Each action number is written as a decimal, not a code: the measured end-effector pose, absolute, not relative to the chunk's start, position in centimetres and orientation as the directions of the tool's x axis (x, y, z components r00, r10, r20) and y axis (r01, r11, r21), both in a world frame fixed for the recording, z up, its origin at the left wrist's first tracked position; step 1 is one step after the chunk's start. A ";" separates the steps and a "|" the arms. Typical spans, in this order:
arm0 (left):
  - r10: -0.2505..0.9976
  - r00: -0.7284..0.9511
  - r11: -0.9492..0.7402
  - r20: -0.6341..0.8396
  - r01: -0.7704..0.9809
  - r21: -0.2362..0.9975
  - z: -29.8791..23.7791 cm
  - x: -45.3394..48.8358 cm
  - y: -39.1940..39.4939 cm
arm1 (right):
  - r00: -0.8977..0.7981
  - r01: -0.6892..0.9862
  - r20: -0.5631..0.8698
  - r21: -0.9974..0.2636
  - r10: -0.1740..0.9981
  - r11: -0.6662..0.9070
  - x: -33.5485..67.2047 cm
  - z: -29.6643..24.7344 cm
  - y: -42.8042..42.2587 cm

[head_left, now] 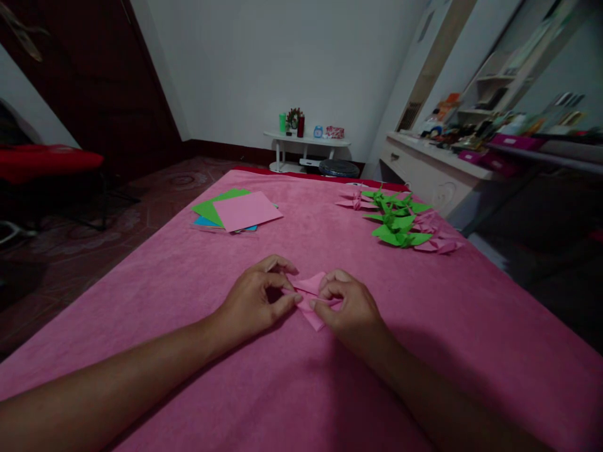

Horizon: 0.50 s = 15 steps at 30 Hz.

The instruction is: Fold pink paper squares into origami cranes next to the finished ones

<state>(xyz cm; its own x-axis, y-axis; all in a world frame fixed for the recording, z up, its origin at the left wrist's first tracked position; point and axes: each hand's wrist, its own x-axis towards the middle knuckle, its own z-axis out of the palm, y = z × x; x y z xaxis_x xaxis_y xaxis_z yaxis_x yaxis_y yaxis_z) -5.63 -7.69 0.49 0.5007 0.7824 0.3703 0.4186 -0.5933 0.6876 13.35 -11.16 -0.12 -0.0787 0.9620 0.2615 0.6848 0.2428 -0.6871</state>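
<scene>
A small folded piece of pink paper (311,300) lies on the pink cloth (301,389) near the middle of the table. My left hand (257,300) pinches its left side with thumb and fingers closed. On the paper's right side my right hand (348,307) is curled, also pinching it. Both forearms reach in from the bottom edge.
A stack of flat paper sheets (238,210), pink on top of green and blue, lies at the far left. Several folded green and pink paper cranes (400,223) sit at the far right. A dresser (438,176) stands to the right, a small white table (306,141) behind.
</scene>
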 end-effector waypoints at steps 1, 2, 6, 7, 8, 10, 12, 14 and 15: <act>0.784 0.497 -0.595 0.373 0.427 0.681 0.5 -5.6 -7.6 | -0.083 0.679 0.255 -0.693 0.963 0.242 13.5 0.0 -11.1; 0.785 0.493 -0.596 0.376 0.434 0.676 0.4 -5.7 -7.6 | -0.085 0.670 0.247 -0.702 0.965 0.239 13.6 0.1 -11.1; 0.793 0.486 -0.589 0.367 0.455 0.668 0.3 -5.6 -7.5 | -0.089 0.637 0.221 -0.737 0.971 0.226 14.2 0.4 -11.0; 0.794 0.489 -0.586 0.360 0.458 0.669 0.3 -5.6 -7.5 | -0.090 0.638 0.218 -0.737 0.972 0.224 14.3 0.4 -10.9; 0.795 0.492 -0.583 0.355 0.461 0.669 0.3 -5.5 -7.5 | -0.093 0.644 0.217 -0.732 0.972 0.225 14.4 0.3 -10.9; 0.795 0.501 -0.582 0.343 0.468 0.666 0.3 -5.5 -7.5 | -0.099 0.660 0.218 -0.716 0.971 0.228 14.5 0.2 -10.7; 0.794 0.504 -0.584 0.340 0.475 0.659 0.3 -5.5 -7.5 | -0.102 0.676 0.212 -0.702 0.972 0.225 14.5 0.3 -10.6; 0.795 0.504 -0.584 0.338 0.483 0.652 0.3 -5.5 -7.5 | -0.099 0.691 0.205 -0.690 0.974 0.216 14.6 0.4 -10.5; 0.795 0.503 -0.584 0.338 0.487 0.650 0.3 -5.6 -7.5 | -0.097 0.698 0.198 -0.685 0.975 0.209 14.6 0.5 -10.5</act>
<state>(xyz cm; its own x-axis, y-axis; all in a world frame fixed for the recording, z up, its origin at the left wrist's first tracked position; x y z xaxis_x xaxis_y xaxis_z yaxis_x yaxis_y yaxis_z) -5.56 -7.52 0.29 0.5032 0.7953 0.3379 0.4866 -0.5839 0.6498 14.63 -10.50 0.50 -0.0974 0.9754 0.1979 0.6976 0.2088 -0.6854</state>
